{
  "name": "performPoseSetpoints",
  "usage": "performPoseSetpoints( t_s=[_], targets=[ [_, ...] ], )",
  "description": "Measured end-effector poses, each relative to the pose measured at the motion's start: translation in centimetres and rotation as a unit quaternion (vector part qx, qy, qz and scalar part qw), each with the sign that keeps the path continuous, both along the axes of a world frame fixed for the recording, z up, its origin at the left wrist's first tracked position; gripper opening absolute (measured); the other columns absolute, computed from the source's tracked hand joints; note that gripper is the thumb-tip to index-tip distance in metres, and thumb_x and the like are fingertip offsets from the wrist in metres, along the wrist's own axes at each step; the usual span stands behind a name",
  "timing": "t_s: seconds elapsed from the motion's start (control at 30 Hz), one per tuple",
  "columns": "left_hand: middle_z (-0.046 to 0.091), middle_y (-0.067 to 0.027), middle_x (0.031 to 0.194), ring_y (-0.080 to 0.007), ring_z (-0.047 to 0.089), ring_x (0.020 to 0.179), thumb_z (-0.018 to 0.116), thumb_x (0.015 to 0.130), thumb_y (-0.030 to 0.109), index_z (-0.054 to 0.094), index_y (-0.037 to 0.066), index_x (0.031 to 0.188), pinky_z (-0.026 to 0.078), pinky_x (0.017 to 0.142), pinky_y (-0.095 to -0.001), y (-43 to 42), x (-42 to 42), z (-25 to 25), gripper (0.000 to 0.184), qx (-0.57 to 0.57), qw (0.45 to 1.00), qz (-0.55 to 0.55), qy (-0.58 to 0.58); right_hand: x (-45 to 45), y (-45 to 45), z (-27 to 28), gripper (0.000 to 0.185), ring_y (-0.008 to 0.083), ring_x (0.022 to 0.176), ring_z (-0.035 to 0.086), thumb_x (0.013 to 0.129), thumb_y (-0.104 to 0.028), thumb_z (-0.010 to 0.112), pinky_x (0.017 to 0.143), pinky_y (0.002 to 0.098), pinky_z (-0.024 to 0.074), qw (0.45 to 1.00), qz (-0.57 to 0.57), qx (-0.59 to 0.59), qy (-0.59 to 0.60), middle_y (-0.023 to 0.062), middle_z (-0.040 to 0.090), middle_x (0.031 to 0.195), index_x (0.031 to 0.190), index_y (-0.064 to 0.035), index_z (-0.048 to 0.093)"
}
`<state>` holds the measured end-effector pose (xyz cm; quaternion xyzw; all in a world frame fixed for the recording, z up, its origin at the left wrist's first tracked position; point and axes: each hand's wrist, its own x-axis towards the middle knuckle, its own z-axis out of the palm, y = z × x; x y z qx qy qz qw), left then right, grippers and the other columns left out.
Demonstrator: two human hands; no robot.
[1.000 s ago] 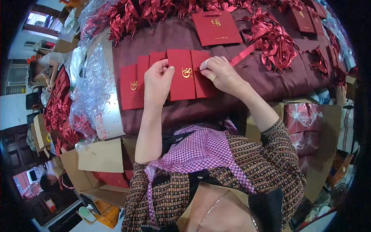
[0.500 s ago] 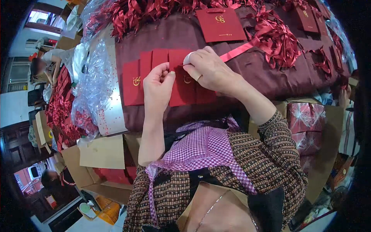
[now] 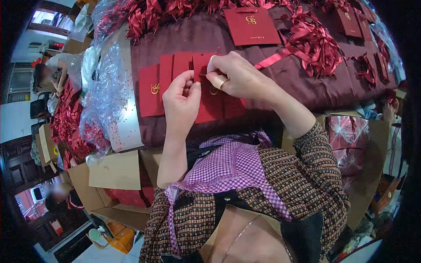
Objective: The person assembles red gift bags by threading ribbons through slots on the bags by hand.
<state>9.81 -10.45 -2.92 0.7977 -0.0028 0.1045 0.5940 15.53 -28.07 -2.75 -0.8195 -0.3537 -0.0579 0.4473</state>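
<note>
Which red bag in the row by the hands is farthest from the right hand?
The flat rectangular red paper bag with gold letters, at the row's left end; the others all lie nearer the right hand.

I see fairly bright, soft light across the maroon tablecloth [image 3: 184, 37], with the upper-left window [image 3: 49, 19] washed out. Glare speckles the clear plastic wrap [image 3: 105, 87]. The right hand [image 3: 239, 76] shades a red paper bag [image 3: 210, 111]. My fisheye edges bend into black; a co-worker's head [image 3: 41, 76] is blurred.

Window [image 3: 44, 18]: glimpsed at ten o'clock.
Clear plastic [image 3: 107, 83]: seen crumpled toward ten.
Orange container [image 3: 124, 239]: spotted at seven o'clock.
</note>
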Motion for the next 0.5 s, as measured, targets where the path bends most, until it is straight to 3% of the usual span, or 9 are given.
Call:
performPoseSetpoints(
  t_s=[0.07, 0.23, 0.3, 0.33, 0.4, 0.5],
  targets=[
    [0.06, -0.0005, 0.081, -0.0048, 0.053, 0.07, 0.064, 0.083, -0.002, 0.063, -0.004, 0.108, 0.047, 0.063, -0.02, -0.1, -0.2, 0.3, 0.026, 0.02, 1.0, 0.0, -0.012, -0.2, 0.1, 0.5, 0.014, 0.0329, 0.063, 0.058, 0.081, -0.014, 0.063, 0.061, 0.0423, 0.0446, 0.996, -0.008, 0.03, 0.087, 0.0146, 0.06, 0.064, 0.079, -0.0015, 0.057],
    [0.062, -0.004, 0.081, -0.0064, 0.055, 0.07, 0.064, 0.082, -0.003, 0.063, -0.004, 0.108, 0.048, 0.062, -0.0213, -0.2, -0.5, 0.3, 0.026, 0.048, 0.998, 0.002, -0.031, -0.1, 0.1, 0.5, 0.013, 0.0329, 0.061, 0.059, 0.079, -0.012, 0.063, 0.057, 0.0409, 0.0455, 0.995, -0.013, 0.032, 0.099, 0.0152, 0.059, 0.064, 0.08, -0.0012, 0.056],
    [0.064, -0.0094, 0.084, -0.0138, 0.059, 0.073, 0.063, 0.08, -0.003, 0.063, -0.004, 0.106, 0.05, 0.064, -0.0273, -0.2, -0.6, 0.2, 0.027, 0.092, 0.995, 0.004, -0.04, -0.2, 0.2, 0.8, 0.012, 0.0334, 0.06, 0.06, 0.078, -0.011, 0.062, 0.057, 0.041, 0.0459, 0.996, -0.017, 0.027, 0.088, 0.0154, 0.059, 0.064, 0.079, -0.001, 0.056],
    [0.064, -0.0094, 0.084, -0.0138, 0.059, 0.073, 0.063, 0.08, -0.003, 0.063, -0.004, 0.106, 0.05, 0.064, -0.0273, -0.2, -0.6, 0.2, 0.027, 0.092, 0.995, 0.004, -0.039, -0.3, 0.2, 0.8, 0.011, 0.0331, 0.06, 0.059, 0.077, -0.009, 0.062, 0.058, 0.0407, 0.045, 0.998, -0.017, 0.01, 0.055, 0.0149, 0.058, 0.063, 0.078, -0.0009, 0.054],
    [0.065, -0.015, 0.089, -0.0257, 0.061, 0.077, 0.061, 0.077, -0.003, 0.062, -0.004, 0.105, 0.05, 0.071, -0.036, -0.2, -0.6, 0.3, 0.028, 0.178, 0.981, -0.008, -0.077, -0.5, 0.4, 1.2, 0.011, 0.0329, 0.06, 0.058, 0.076, -0.008, 0.061, 0.06, 0.0404, 0.0441, 1.0, -0.016, -0.007, 0.023, 0.0144, 0.057, 0.062, 0.076, -0.0007, 0.053],
    [0.065, -0.0168, 0.091, -0.0335, 0.061, 0.081, 0.06, 0.075, -0.002, 0.061, -0.004, 0.104, 0.048, 0.077, -0.0408, -0.3, -0.5, 0.4, 0.029, 0.233, 0.961, -0.015, -0.146, -0.9, 0.9, 1.4, 0.013, 0.0313, 0.059, 0.053, 0.073, -0.007, 0.061, 0.065, 0.038, 0.0383, 0.981, -0.032, -0.085, -0.174, 0.0123, 0.053, 0.06, 0.074, -0.0036, 0.049]
  ],
)
